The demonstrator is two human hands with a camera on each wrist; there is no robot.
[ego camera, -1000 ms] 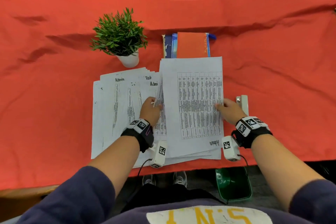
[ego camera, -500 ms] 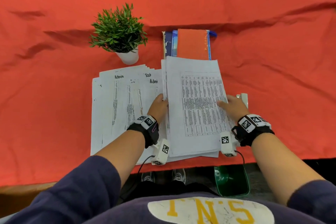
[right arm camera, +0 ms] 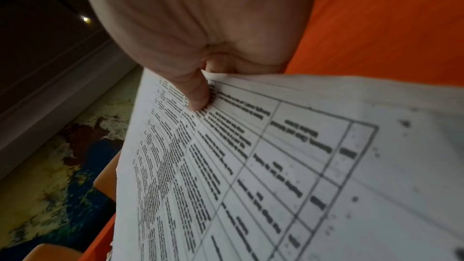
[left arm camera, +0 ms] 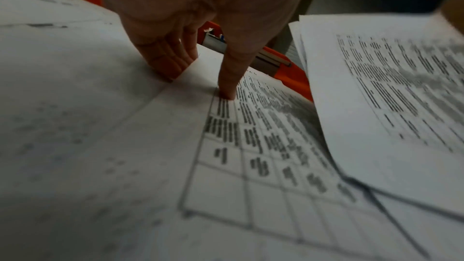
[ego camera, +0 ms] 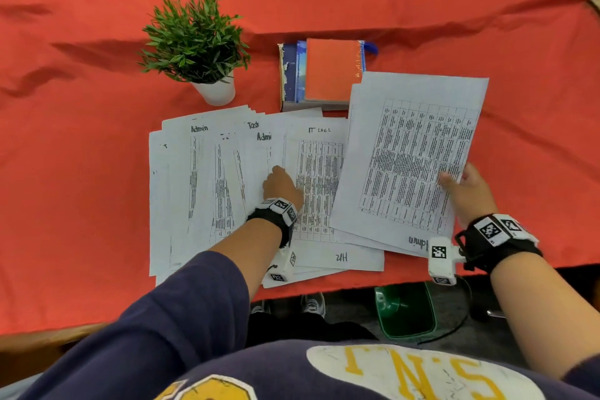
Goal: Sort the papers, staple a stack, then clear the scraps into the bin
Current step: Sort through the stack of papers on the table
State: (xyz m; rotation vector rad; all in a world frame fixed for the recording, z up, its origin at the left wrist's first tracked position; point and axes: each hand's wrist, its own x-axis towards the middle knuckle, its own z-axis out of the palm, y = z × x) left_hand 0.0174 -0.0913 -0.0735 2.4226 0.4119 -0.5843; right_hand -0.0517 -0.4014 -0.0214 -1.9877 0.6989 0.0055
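Observation:
Printed sheets lie fanned on the red tablecloth, some headed "Admin" (ego camera: 198, 128), one headed "IT LOGS" (ego camera: 319, 172). My left hand (ego camera: 281, 183) presses down on them; in the left wrist view its thumb (left arm camera: 229, 78) and fingertips (left arm camera: 170, 62) touch the IT LOGS sheet (left arm camera: 251, 146) and the paper beside it. My right hand (ego camera: 467, 187) pinches the right edge of a thin stack of table sheets (ego camera: 409, 159) and holds it tilted above the table. The right wrist view shows the thumb (right arm camera: 195, 94) on top of the held stack (right arm camera: 251, 166). The stapler is hidden.
A potted green plant (ego camera: 198, 42) stands behind the papers at the left. A pile of books with an orange cover (ego camera: 328, 70) lies behind the middle. A green bin (ego camera: 404, 308) sits on the floor below the table's front edge. Bare red cloth (ego camera: 81, 172) spreads on both sides.
My right hand has taken hold of the table stack and lifted it to the right, uncovering the IT LOGS sheet. My left hand moved from the stack's left edge onto the spread papers.

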